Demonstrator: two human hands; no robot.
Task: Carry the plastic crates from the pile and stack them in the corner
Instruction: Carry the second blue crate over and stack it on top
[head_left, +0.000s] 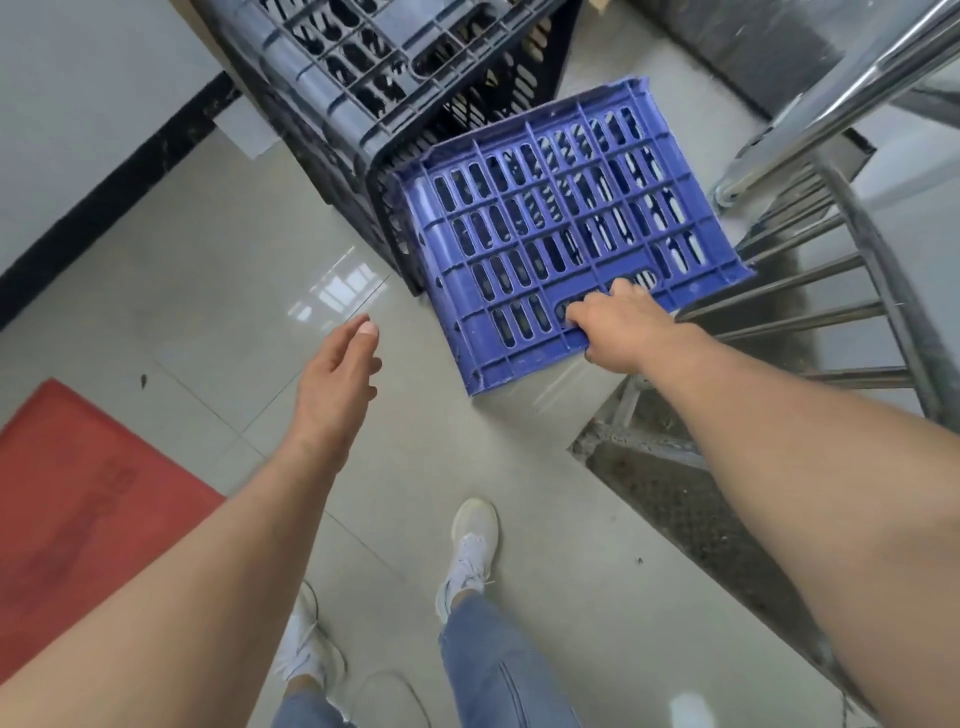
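Note:
A blue slotted plastic crate (550, 218) stands tilted on the tiled floor, its side wall facing up at me. My right hand (618, 327) grips it through the handle slot near its lower edge, fingers curled inside. Behind and to the left, a taller stack of dark grey-black crates (353, 67) stands near the wall, touching the blue crate's far corner. My left hand (337, 374) hovers over the floor left of the blue crate, fingers relaxed and holding nothing.
A steel stair railing (831, 104) and descending metal steps (810, 312) lie right of the blue crate. A red mat (78, 493) covers the floor at lower left. A white wall with a black skirting (114, 176) runs along the left. My feet are below.

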